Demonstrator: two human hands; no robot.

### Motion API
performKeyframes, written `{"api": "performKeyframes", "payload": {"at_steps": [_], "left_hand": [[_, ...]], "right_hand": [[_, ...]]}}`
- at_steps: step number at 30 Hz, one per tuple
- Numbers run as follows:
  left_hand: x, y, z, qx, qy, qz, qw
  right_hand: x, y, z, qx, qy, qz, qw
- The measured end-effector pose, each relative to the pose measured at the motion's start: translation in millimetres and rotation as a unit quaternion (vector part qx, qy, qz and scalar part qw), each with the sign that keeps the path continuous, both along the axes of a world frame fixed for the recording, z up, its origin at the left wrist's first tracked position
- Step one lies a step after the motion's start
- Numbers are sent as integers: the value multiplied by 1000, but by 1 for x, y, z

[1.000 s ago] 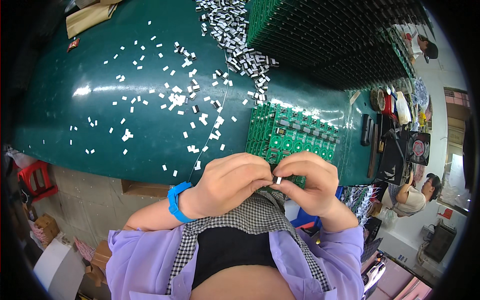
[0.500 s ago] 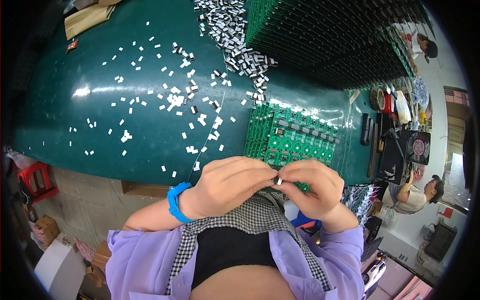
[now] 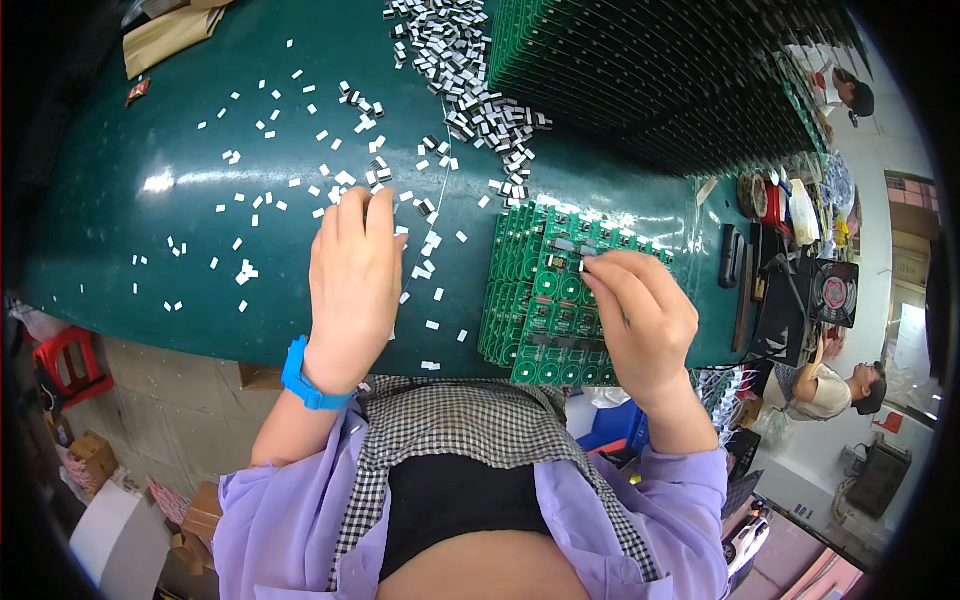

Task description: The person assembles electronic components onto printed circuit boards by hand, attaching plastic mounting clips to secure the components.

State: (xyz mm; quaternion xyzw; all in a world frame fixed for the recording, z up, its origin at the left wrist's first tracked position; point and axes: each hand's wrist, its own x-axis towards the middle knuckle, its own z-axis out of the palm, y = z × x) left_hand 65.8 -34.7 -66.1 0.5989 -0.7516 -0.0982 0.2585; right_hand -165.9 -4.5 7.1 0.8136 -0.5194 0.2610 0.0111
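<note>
My right hand point(image 3: 645, 315) pinches a small white-faced component point(image 3: 584, 266) between thumb and forefinger. It is over the upper part of a green circuit board point(image 3: 560, 340), which lies on top of a stack of similar boards. Close to its fingertips, another small rectangular component point(image 3: 556, 262) sits on the board. My left hand point(image 3: 355, 275), with a blue wristband, reaches away from me over the table, fingers stretched forward. Its fingertips are beside several black-and-white components point(image 3: 378, 172) and loose white rectangles point(image 3: 345, 179); contact cannot be made out.
A heap of black-and-white components point(image 3: 470, 90) spreads along the far middle of the green table point(image 3: 130, 240). Tall rows of stacked circuit boards point(image 3: 650, 80) stand at the far right. White rectangles lie scattered on the left. A black fan point(image 3: 835, 295) and two other people are on the right.
My hands have parted from their meeting point at the table's near edge. The left moved forward and left toward the scattered components; the right moved forward over the board with the small component.
</note>
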Motion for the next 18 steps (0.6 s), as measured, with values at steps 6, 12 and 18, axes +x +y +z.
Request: {"api": "performKeyframes", "payload": {"at_steps": [6,12,18], "left_hand": [[7,-4,-16,29,40,-8,999],[3,-3,-2,29,177,-12,984],[-6,5,14,54,349,-113,929]], "right_hand": [[0,-1,-1,12,-7,13,1000],[1,0,-2,11,-2,0,1000],[3,1,-1,16,-2,-14,1000]]}}
